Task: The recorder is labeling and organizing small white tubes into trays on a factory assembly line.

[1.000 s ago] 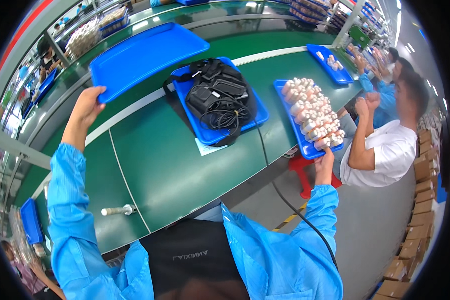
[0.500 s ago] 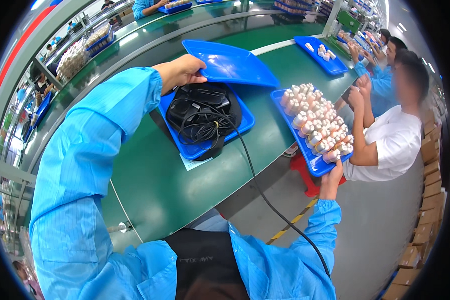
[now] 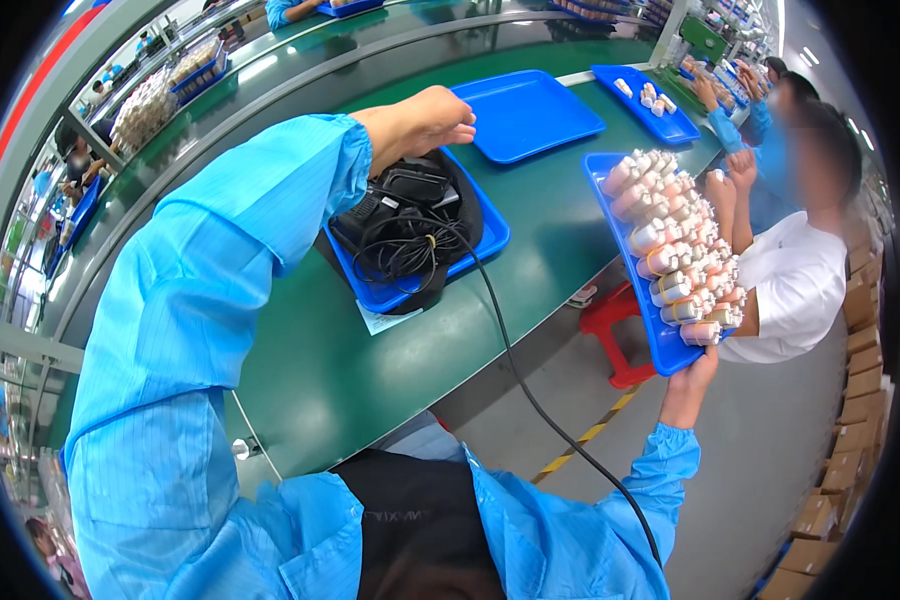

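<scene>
My right hand (image 3: 688, 378): fingers gripping near end of full tray (image 3: 638, 262), held up off tabletop (image 3: 560, 230) edge. Left hand (image 3: 425, 122): fingers curled loosely, holding nothing, above cable tray (image 3: 475, 245), just short of empty tray (image 3: 525, 112).

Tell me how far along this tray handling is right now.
Done: an empty blue tray lies flat on the green table, past the tray of black adapters and cords. In hand: the right hand holds up the tray of white plugs by its near end, tilted off the table edge; the left hand hovers by the empty tray. Left: the plug tray is not yet set down.
</scene>
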`<state>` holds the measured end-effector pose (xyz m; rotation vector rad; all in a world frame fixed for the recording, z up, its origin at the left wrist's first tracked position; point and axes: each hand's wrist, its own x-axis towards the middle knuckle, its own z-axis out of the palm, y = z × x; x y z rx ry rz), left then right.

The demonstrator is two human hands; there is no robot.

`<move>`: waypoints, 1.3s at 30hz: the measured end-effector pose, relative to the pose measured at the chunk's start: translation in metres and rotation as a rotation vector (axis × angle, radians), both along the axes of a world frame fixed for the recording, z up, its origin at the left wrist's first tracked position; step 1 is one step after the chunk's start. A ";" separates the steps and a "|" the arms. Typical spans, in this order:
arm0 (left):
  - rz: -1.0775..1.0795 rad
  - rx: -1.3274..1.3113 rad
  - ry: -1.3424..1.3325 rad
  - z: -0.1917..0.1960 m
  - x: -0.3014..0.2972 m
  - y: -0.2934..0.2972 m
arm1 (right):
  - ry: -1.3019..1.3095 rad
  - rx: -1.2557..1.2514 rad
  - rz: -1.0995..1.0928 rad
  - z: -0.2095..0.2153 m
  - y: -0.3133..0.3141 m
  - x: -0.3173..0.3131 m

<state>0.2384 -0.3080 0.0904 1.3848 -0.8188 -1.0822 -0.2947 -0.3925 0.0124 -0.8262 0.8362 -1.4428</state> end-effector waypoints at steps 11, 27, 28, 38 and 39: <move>-0.140 0.020 0.024 0.106 -0.038 0.182 | -0.013 -0.005 0.571 0.100 0.069 0.068; 0.474 -0.271 -0.108 0.103 -0.224 0.310 | -0.016 -0.117 1.248 0.115 -0.031 0.136; 0.495 -0.268 -0.114 0.095 -0.233 0.319 | -0.005 -0.124 1.305 0.118 -0.027 0.150; 0.963 -0.262 -0.001 -0.032 -0.163 0.431 | 0.417 -0.190 1.531 0.056 0.093 0.347; 1.033 -0.206 -0.091 -0.052 -0.158 0.436 | 0.482 -0.260 1.538 0.046 0.104 0.348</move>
